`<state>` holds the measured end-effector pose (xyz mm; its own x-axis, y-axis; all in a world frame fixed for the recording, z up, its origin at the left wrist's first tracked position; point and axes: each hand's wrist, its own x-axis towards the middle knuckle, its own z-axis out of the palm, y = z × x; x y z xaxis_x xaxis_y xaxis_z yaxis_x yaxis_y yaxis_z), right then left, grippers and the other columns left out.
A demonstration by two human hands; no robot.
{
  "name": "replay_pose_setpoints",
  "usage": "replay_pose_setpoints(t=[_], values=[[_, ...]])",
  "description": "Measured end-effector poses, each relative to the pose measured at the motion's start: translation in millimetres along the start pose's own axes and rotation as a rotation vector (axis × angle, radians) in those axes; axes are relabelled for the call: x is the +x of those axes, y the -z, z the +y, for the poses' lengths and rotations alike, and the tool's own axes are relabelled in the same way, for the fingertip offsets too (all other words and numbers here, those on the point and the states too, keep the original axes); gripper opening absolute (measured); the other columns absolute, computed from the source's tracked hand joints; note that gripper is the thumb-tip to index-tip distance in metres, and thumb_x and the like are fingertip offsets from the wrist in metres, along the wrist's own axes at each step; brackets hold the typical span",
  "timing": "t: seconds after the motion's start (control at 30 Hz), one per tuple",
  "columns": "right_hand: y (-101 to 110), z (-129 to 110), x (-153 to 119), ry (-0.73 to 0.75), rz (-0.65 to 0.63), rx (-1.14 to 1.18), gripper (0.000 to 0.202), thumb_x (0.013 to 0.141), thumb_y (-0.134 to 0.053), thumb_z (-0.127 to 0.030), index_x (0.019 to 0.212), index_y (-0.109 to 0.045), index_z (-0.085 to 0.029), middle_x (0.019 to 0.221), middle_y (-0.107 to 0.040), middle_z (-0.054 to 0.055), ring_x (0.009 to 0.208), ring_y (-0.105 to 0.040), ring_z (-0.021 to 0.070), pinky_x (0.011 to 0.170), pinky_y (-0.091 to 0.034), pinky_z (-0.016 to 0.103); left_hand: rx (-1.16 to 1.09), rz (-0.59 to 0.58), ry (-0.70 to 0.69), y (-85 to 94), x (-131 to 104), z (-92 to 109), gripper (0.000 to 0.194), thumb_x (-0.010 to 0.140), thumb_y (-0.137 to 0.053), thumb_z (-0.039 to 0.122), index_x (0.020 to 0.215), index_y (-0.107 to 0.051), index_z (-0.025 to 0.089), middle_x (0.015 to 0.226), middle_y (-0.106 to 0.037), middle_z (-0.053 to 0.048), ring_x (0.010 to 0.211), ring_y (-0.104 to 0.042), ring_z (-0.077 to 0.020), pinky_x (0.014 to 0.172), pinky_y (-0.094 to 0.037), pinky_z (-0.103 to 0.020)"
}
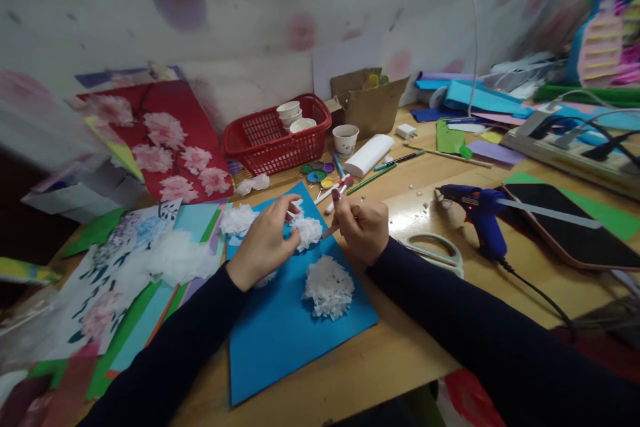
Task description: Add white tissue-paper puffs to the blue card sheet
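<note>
My left hand (267, 240) is over a blue sheet of card (295, 333), its fingers bent and apart at the edge of a white crumpled-paper flower (307, 232). I cannot tell whether the fingers touch it. Just right of that flower, my right hand (363, 223) is closed with the thumb up. A thin brownish tip shows at its left side, but what the fist holds, if anything, is unclear. Another white paper flower (329, 287) lies nearer to me on the card. One more white flower (239, 220) sits at the card's far left edge.
A blue glue gun (480, 210) lies at right beside a phone (575, 223) and pale-handled scissors (435, 250). Behind are a red basket (277, 150), a paper cup (346, 140) and pens. A red flower picture (170, 133) leans at left above stacked papers (135, 340).
</note>
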<state>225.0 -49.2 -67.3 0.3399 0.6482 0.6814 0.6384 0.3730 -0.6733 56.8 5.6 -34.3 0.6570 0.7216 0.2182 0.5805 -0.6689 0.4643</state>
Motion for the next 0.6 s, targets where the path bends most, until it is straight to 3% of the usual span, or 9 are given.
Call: replay_pose_setpoints(t=[0.17,0.5,0.6], values=[[-1.9,1.8,-0.4,0.053,-0.024,-0.082,0.050,0.092,-0.043,-0.030,0.045,-0.053,-0.018,0.039,-0.054,-0.002,0.039,-0.053,0.0078,0.044,-0.036,0.020,0.131,-0.149,0.143,8.7,-7.9,-14.4,0.069,0.071,-0.043,0.004,0.137,-0.029,0.014,0.120,-0.062,-0.011,0.109,-0.059,-0.0266,0.092,-0.045,-0.040],[-10.5,3.6,-2.6,0.120,-0.018,-0.159,0.050,0.095,-0.035,-0.028,0.049,-0.052,-0.020,0.037,-0.049,-0.003,0.038,-0.051,0.0085,0.046,-0.038,0.021,0.170,-0.295,0.159,6.4,-7.7,-21.8,0.079,0.072,-0.042,0.004,0.145,-0.012,0.008,0.125,-0.060,-0.016,0.113,-0.058,-0.0270,0.091,-0.045,-0.037],[-10.0,3.1,-3.8,0.170,-0.034,-0.133,0.047,0.095,-0.035,-0.025,0.051,-0.051,-0.019,0.039,-0.050,-0.003,0.039,-0.052,0.0081,0.046,-0.038,0.020,0.116,-0.342,0.146,11.9,-8.8,-21.1,0.083,0.074,-0.050,0.016,0.147,-0.009,0.012,0.129,-0.056,-0.017,0.116,-0.056,-0.0288,0.090,-0.045,-0.036]])
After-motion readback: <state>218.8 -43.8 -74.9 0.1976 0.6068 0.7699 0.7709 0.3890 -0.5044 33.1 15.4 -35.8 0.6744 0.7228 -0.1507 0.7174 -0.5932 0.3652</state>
